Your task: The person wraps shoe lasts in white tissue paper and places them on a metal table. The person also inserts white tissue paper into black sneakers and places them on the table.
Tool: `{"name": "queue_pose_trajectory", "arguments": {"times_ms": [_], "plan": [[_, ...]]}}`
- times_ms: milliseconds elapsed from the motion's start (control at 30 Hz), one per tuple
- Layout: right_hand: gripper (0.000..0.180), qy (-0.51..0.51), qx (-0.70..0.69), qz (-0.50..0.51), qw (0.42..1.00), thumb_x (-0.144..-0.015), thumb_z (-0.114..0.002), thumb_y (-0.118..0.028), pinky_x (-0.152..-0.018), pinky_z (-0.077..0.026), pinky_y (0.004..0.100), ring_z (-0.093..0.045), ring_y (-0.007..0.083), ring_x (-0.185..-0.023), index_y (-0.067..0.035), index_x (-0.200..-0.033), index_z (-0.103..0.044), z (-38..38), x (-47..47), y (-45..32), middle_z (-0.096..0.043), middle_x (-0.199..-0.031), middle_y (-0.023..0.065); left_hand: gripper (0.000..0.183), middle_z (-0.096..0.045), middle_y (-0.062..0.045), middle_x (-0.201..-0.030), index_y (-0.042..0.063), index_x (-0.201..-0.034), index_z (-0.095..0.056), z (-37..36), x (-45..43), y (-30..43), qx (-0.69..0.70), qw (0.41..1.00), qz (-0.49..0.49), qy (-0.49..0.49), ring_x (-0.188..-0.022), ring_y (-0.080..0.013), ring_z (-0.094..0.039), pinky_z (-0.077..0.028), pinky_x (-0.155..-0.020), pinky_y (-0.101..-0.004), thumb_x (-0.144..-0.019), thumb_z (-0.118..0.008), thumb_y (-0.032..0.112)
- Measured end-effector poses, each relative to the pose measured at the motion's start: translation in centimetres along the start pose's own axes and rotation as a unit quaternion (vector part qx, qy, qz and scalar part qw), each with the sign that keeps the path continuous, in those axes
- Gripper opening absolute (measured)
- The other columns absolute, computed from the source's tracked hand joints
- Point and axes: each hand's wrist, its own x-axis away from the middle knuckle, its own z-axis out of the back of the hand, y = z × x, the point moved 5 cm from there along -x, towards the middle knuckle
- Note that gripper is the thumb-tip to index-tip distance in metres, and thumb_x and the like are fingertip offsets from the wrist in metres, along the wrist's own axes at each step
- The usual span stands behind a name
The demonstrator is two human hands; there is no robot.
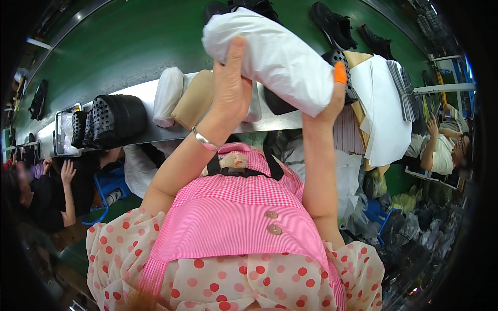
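Between both my hands a plump white paper-covered bundle (272, 62) is raised over the near edge of the work line. My left hand (233, 83) grips its left part, thumb laid on top. At its lower right end is my right hand (326, 102), with an orange finger cot (340, 73) on the thumb. What the bundle contains is hidden. Beyond my left wrist, a tan paper roll (194, 99) and a white wrapped roll (169, 97) rest on the metal ledge (218, 130). Black perforated pieces (345, 77) show partly behind my right hand.
Black shoes (334, 25) stand on the green belt (128, 46). Stacked black perforated pieces (118, 118) and a tray (67, 130) occupy the ledge's left side. White paper sheets (383, 112) and grey insole-like strips (401, 91) overhang at right. Co-workers sit at left (42, 194) and right (441, 151).
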Motion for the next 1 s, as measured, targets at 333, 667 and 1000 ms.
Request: {"name": "queue_pose_trajectory", "arguments": {"times_ms": [333,667,1000], "plan": [[0.04,-0.195,0.088,-0.094,0.972,-0.096,-0.056,-0.025,-0.092,-0.044,0.0275,-0.059,0.0151,-0.101,0.003,-0.125,-0.053,-1.5,4.1,0.7,-0.061,-0.117,0.0092,0.059,-0.057,-0.011,-0.126,0.009,-0.131,-0.047,7.3,-4.9,0.2,0.096,0.976,0.17,0.097,-0.116,-0.0275,-0.056,-0.044,-0.098,-0.0501,-0.088,-0.062,0.047],[0.026,-0.232,0.127,-0.17,0.949,-0.087,-0.066,-0.008,-0.083,-0.047,0.0251,-0.06,0.0105,-0.09,0.0,-0.112,-0.064,-1.2,6.0,1.9,-0.065,-0.104,0.003,0.062,-0.056,-0.014,-0.127,0.004,-0.131,-0.047,7.4,-3.1,-1.2,0.074,0.973,0.203,0.079,-0.116,-0.0284,-0.055,-0.046,-0.098,-0.0475,-0.088,-0.062,0.046],[0.078,-0.283,0.555,0.302,0.722,-0.063,-0.084,-0.018,-0.087,-0.047,0.0388,-0.057,0.0329,-0.104,-0.003,-0.129,-0.046,-1.7,9.8,0.6,-0.056,-0.119,0.0169,0.042,-0.061,-0.009,-0.112,0.004,-0.121,-0.052,7.5,-0.7,1.0,-0.013,0.993,0.018,0.117,-0.101,-0.0228,-0.061,-0.052,-0.09,-0.0401,-0.087,-0.069,0.021]]}}
